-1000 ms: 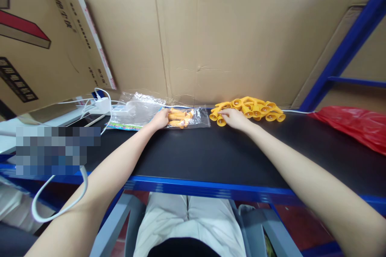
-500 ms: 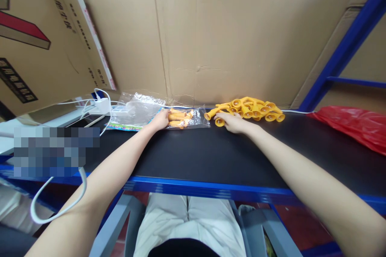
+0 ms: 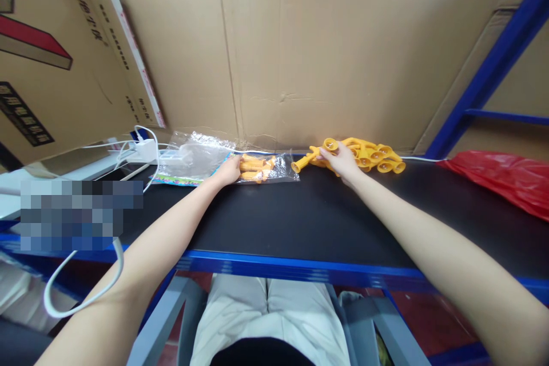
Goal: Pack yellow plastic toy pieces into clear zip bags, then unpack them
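From the head camera, we see the loose yellow horn-shaped pieces (image 3: 377, 155) heaped at the back of the black tabletop (image 3: 278, 223), right of centre, close to the cardboard panel (image 3: 321, 57). They lie at mixed angles, with many flared mouths turned toward us. The leftmost loose piece (image 3: 307, 159) aims its flare down and to the left, just beside the right end of a clear plastic bag (image 3: 288, 169); its long axis slants up to the right, into the heap. Another flared mouth (image 3: 330, 144) faces us at the heap's top left, right by our right hand (image 3: 342, 162).

The bag lies flat with its length running from left to right. Inside it, the yellow-orange pieces (image 3: 253, 165) are stretched mostly sideways, their long axes roughly along the bag.

Our left forearm slopes up and inward from the lower left, and our left hand (image 3: 228, 170) rests on the bag at the left ends of those pieces. Its fingers are curled closed, pinching the bag there.

Our right forearm comes in from the lower right, reaching up and left. The hand lies at the left part of the heap with its fingers bent and pointing left; we cannot tell whether they grip a piece or merely touch one. A red plastic bag (image 3: 506, 183) lies well apart, at the far right.
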A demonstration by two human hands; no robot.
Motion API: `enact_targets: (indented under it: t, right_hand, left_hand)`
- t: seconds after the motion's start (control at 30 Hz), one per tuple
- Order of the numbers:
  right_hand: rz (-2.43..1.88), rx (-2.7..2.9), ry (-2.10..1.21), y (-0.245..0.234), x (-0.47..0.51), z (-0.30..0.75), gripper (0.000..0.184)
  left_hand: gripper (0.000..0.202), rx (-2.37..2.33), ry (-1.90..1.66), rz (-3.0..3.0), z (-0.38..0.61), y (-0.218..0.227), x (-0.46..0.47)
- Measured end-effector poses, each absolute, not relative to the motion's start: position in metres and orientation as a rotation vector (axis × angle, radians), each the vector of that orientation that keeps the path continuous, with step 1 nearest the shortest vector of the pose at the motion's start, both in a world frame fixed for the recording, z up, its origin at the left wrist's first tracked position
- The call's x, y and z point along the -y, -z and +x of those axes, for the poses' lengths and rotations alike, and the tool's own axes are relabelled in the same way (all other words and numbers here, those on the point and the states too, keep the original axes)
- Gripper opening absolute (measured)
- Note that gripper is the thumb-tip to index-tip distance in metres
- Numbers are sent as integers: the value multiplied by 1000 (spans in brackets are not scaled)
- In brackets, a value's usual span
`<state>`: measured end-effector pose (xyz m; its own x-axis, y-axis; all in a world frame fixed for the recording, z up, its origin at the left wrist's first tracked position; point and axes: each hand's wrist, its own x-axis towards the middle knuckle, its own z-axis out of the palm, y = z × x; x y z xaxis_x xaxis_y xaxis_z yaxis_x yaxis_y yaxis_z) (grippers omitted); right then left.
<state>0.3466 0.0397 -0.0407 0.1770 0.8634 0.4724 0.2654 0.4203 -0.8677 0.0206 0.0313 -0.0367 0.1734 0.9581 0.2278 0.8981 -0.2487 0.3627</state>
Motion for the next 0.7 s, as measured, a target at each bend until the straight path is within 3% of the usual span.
enact_targets:
  t: [0.13,0.3,0.7]
  right_hand:
    - [-1013,1170,-712,38,-39,343,29]
    - [-1062,1069,-641,30,-34,343,31]
    - [-1289,1645,55,21,-18,344,41]
  left_hand:
    - [39,-1832,-617,2302,20,37,-32]
    - [39,-1818,-643,2290,19,39,-33]
    - [34,-1781,-729,2271,17,43,-37]
